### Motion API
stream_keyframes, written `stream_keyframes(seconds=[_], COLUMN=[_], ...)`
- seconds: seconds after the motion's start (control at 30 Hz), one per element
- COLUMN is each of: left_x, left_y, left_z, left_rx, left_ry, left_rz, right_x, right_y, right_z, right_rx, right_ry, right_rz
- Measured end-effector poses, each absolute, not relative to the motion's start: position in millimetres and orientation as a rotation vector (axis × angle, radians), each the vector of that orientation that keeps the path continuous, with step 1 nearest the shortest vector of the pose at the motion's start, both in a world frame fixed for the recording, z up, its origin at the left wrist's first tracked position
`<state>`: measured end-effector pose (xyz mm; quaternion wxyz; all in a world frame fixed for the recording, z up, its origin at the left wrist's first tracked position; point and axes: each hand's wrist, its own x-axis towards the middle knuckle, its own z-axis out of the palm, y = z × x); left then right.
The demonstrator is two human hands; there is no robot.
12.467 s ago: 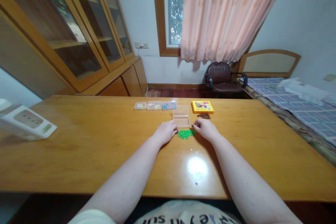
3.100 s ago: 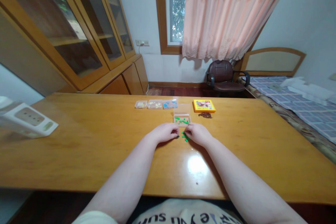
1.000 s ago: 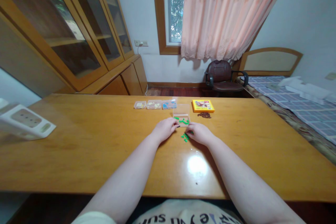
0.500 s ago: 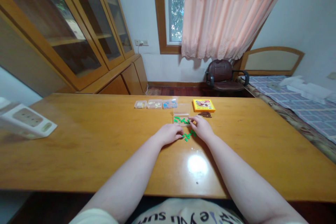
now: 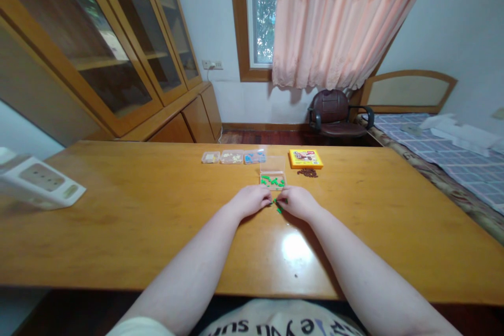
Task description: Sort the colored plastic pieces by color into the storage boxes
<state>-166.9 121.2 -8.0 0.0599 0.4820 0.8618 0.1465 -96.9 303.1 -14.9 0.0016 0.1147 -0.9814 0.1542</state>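
A clear box [image 5: 273,187] with its lid open holds several green pieces [image 5: 274,181]. Nearer to me, a few loose green pieces [image 5: 279,210] lie on the table between my hands. My left hand [image 5: 255,200] rests at their left, fingers closed together at a small green piece. From the right, my right hand [image 5: 296,201] reaches in with its fingers closed on the green pieces; its palm hides part of them.
Three small clear boxes with cream pieces [image 5: 232,157] and blue pieces [image 5: 255,156] stand behind, on the wooden table [image 5: 157,210]. A yellow box [image 5: 306,158] and brown pieces [image 5: 307,172] lie at the back right. A white power strip [image 5: 43,181] is far left.
My right hand has moved from the clear box's right edge down toward me, onto the loose green pieces, which are now mostly covered. My left hand has barely shifted.
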Motion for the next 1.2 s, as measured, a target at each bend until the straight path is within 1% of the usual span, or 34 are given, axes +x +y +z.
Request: stream_keyframes(seconds=[0.2,0.33,0.47,0.53,0.73,0.87,1.03,1.1,1.2], left_x=[-169.9,-165.9,-162.1,-161.6,-163.8,-168.5,-176.7,-178.9,-180.0], left_y=[117.9,119.3,123.5,125.3,122.2,117.7,119.6,121.2,122.3], left_z=[-5.8,-4.5,-4.7,-5.1,-6.6,-4.8,-6.8,-10.1,-15.1], left_rx=[1.436,1.404,1.29,1.27,1.296,1.342,1.198,1.117,1.143], left_ry=[2.676,2.645,2.635,2.641,2.632,2.622,2.892,2.983,2.998], left_rz=[0.482,0.464,0.411,0.395,0.397,0.493,0.727,0.72,0.646], right_x=[-98.2,-103.2,-111.2,-113.1,-107.6,-106.1,-107.6,-107.6,-108.2], right_y=[299.9,305.5,312.4,314.5,313.6,308.8,302.5,301.4,303.0], right_z=[-16.1,-23.2,-28.9,-28.9,-25.5,-24.9,-21.8,-21.4,-24.1], right_rx=[0.336,0.341,0.206,0.176,0.317,0.326,0.297,0.288,0.307], right_ry=[-3.054,-2.915,-2.634,-2.577,-2.863,-2.984,-3.058,-3.038,-2.95], right_rz=[0.41,0.531,0.666,0.694,0.621,0.523,0.442,0.449,0.517])
